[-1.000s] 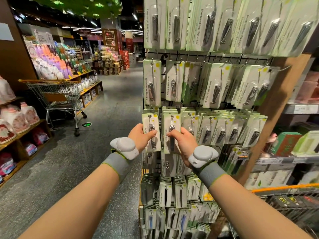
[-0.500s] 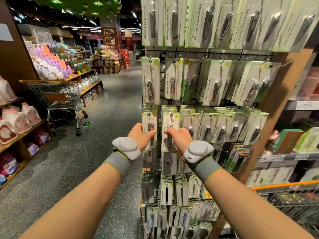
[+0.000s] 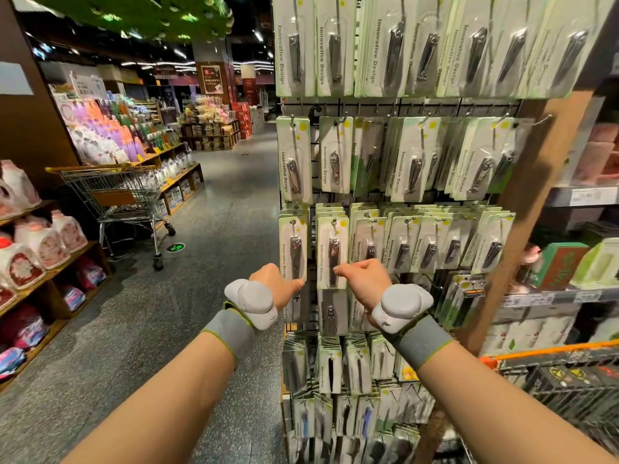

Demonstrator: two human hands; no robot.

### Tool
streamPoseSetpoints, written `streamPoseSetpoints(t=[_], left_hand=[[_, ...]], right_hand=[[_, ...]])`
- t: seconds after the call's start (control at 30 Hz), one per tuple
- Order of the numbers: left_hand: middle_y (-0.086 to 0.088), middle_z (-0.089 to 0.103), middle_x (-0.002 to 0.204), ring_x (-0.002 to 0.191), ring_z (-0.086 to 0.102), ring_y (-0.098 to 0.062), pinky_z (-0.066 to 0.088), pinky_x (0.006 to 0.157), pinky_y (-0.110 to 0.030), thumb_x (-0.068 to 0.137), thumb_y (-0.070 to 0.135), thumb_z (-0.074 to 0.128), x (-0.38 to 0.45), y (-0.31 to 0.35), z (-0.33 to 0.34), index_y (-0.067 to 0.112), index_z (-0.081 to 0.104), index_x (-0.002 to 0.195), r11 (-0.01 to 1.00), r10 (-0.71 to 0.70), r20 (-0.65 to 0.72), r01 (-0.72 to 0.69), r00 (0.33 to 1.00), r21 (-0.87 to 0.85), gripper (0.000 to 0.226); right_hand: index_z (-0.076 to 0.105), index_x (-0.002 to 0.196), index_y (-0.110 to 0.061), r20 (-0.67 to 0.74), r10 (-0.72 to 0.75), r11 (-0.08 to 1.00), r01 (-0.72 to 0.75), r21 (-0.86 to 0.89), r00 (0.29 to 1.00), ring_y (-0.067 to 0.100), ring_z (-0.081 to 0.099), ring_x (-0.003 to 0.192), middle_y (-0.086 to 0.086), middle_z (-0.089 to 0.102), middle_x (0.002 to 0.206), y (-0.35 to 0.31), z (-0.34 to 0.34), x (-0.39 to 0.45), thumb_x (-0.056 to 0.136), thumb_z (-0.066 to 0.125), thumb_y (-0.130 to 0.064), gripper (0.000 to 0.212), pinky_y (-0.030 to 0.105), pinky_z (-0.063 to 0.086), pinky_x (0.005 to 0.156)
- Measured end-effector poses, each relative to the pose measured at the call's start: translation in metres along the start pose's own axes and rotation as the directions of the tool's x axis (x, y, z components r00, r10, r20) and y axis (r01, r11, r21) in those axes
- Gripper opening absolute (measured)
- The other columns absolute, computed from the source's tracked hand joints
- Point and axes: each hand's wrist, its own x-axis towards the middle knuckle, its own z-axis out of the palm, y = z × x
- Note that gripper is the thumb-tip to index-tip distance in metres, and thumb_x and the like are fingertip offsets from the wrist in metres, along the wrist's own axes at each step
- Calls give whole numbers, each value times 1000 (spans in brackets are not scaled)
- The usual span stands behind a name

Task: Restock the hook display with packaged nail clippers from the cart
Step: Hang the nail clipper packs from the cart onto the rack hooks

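Green-and-white nail clipper packs hang in rows on the hook display. My left hand pinches the bottom edge of the leftmost pack in the third row, thumb in front and fingers hidden behind. My right hand pinches the lower part of the neighbouring pack, thumb across its front. Both packs hang upright from their hooks. The orange-handled cart stands at the lower right, and dark boxes show inside it.
A wooden post borders the display on the right, with shelves of boxed goods beyond. An empty shopping cart stands across the aisle by detergent shelves. The grey aisle floor lies to my left.
Both hands have slid down from the middle of the two packs to their lower edges. The packs now hang straighter on their hooks.
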Motion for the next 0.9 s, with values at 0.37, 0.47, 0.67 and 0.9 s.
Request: streamPoseSetpoints(t=[0.37,0.47,0.67,0.9], left_hand=[[-7,70,90,88,66,-25,52,86,-42,92,28,56,-44,56,-9,20,60,83,918,371,-55,-375,927,-131,13],[-6,69,94,90,65,-23,51,88,-40,93,26,55,-60,94,1,19,60,86,850,501,-86,-508,861,-137,11],[-2,68,85,83,65,-21,51,84,-38,92,21,56,-97,184,45,22,57,80,711,669,-141,-683,730,-168,12],[-5,65,82,86,61,-26,47,81,-34,90,24,59,-150,283,142,12,61,85,621,750,-106,-750,653,-228,13]], right_hand=[[54,90,-16,-75,-275,961,274,-18,958,20,57,88,-4,57,84,-17,-71,-46,88,59,-9,8,35,48,85],[53,84,-20,-124,-335,942,335,-27,934,18,57,86,-5,58,83,-15,-115,-58,89,59,-9,13,35,47,86],[54,78,-23,-264,-399,914,404,-39,878,7,53,71,-8,57,77,-2,-213,-78,87,60,-6,20,19,41,67],[54,74,-26,-384,-351,935,339,-100,854,8,54,70,-7,59,74,54,-357,-102,84,63,-5,25,24,44,71]])
